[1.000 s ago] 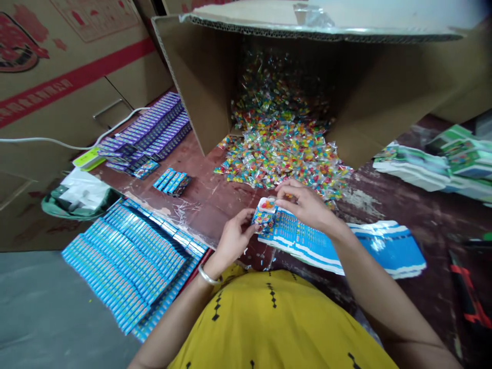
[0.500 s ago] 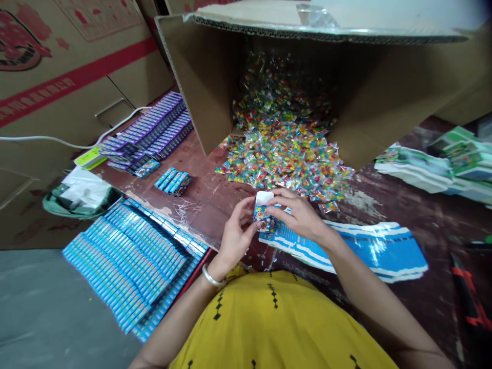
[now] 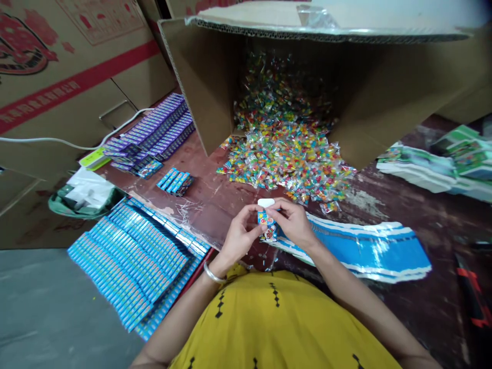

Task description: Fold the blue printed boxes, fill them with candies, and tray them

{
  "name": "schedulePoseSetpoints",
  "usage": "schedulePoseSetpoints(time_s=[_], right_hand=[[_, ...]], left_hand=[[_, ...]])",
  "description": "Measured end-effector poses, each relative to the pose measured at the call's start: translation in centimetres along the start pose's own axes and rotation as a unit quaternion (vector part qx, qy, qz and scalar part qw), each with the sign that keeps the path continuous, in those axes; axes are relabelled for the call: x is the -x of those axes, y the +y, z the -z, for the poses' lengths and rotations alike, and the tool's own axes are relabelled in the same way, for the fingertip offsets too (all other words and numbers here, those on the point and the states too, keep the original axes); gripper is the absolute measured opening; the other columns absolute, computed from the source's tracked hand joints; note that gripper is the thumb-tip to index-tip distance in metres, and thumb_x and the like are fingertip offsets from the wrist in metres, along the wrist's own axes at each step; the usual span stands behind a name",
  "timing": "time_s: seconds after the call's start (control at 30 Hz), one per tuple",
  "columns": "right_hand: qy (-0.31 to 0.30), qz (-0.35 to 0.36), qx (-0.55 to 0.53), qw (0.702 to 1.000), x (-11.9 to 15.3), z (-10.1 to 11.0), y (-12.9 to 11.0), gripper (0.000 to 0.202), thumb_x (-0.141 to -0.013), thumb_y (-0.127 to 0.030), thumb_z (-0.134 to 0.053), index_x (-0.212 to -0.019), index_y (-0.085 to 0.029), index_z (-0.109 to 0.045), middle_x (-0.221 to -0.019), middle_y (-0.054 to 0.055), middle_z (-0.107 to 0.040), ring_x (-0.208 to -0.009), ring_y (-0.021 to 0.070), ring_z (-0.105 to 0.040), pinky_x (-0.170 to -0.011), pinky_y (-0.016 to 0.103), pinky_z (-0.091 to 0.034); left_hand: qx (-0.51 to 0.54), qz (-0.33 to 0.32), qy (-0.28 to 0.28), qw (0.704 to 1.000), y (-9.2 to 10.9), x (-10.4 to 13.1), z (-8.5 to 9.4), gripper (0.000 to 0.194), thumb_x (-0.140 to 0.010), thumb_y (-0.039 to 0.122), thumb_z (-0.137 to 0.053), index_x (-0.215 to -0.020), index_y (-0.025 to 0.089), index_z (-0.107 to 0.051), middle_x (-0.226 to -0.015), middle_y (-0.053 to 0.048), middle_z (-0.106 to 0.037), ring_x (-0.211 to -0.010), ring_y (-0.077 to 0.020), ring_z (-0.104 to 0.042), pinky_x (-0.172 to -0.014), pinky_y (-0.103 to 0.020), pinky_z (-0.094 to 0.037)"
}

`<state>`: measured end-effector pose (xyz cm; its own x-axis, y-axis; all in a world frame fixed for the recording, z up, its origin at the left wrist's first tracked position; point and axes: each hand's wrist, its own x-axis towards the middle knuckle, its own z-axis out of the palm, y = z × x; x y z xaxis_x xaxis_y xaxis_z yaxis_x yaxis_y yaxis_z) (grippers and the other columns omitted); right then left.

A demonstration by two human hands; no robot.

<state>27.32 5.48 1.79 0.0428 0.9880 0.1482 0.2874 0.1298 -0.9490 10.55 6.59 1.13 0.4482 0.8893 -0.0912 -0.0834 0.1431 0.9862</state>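
Between my two hands is a small blue printed carton (image 3: 270, 231), upright, with a white flap standing up at its top. My left hand (image 3: 241, 234) grips its left side, thumb on the printed front. The fingers of my right hand (image 3: 294, 221) close on its upper right edge, by the flap. What is inside the carton does not show. Just right of it, partly under my right hand, lies a fanned row of flat blue cartons (image 3: 378, 251). Beyond my hands, small clear bags of colourful candy (image 3: 292, 154) spill from a large cardboard box (image 3: 388, 97).
Rows of blue boxes (image 3: 126, 261) sit at the left table edge, with a few blue boxes (image 3: 175, 181) beyond. Purple boxes (image 3: 154, 130) are stacked at the back left near a white cable (image 3: 57, 143). Green-white cartons (image 3: 434, 164) and a red-black tool (image 3: 472, 297) lie right.
Both hands have come slightly nearer to me with the carton. Its printed front now shows more, and my right fingers have shifted to the top edge by the flap.
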Motion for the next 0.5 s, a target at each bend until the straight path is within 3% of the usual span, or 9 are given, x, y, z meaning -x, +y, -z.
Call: schedulePoseSetpoints(time_s=[0.17, 0.23, 0.37, 0.5], right_hand=[[0.066, 0.014, -0.045, 0.997, 0.0, -0.9, -0.5, 0.022, -0.087, -0.029, -0.063, -0.108, -0.025, -0.06, -0.1, 0.004, -0.07, -0.097, 0.0202, -0.066, -0.088, 0.036, -0.051], [0.07, 0.006, -0.061, 0.996, -0.3, -1.1, -0.5, 0.026, -0.083, -0.031, -0.068, -0.106, -0.024, -0.058, -0.093, 0.003, -0.069, -0.091, 0.0195, -0.066, -0.085, 0.035, -0.052], [0.009, -0.043, -0.057, 0.997, -1.3, -0.7, -0.3, 0.022, -0.077, -0.039, -0.073, -0.078, -0.02, -0.061, -0.081, 0.002, -0.067, -0.077, 0.0175, -0.063, -0.072, 0.03, -0.051], [-0.049, -0.087, -0.076, 0.992, -2.3, 0.1, -0.1, 0.027, -0.071, -0.041, -0.077, -0.079, -0.019, -0.065, -0.082, 0.002, -0.069, -0.076, 0.0167, -0.063, -0.072, 0.03, -0.05]], left_hand=[[0.038, -0.012, 0.057, 0.998, 0.2, -0.1, -0.2, 0.043, -0.078, 0.027, -0.073, -0.111, 0.022, -0.047, -0.106, -0.005, -0.063, -0.094, -0.0162, -0.063, -0.079, -0.026, -0.051], [0.046, -0.011, 0.075, 0.996, 0.1, -0.1, -0.2, 0.047, -0.075, 0.026, -0.075, -0.11, 0.023, -0.044, -0.101, -0.002, -0.062, -0.09, -0.0147, -0.063, -0.076, -0.025, -0.051], [0.024, -0.001, 0.086, 0.996, -0.1, 0.1, -0.1, 0.048, -0.074, 0.027, -0.076, -0.108, 0.022, -0.043, -0.099, -0.002, -0.06, -0.09, -0.0153, -0.063, -0.076, -0.025, -0.051], [-0.043, -0.02, 0.101, 0.994, -0.2, 0.4, 0.1, 0.044, -0.078, 0.027, -0.072, -0.112, 0.022, -0.045, -0.106, -0.005, -0.061, -0.098, -0.0174, -0.063, -0.082, -0.029, -0.051]])
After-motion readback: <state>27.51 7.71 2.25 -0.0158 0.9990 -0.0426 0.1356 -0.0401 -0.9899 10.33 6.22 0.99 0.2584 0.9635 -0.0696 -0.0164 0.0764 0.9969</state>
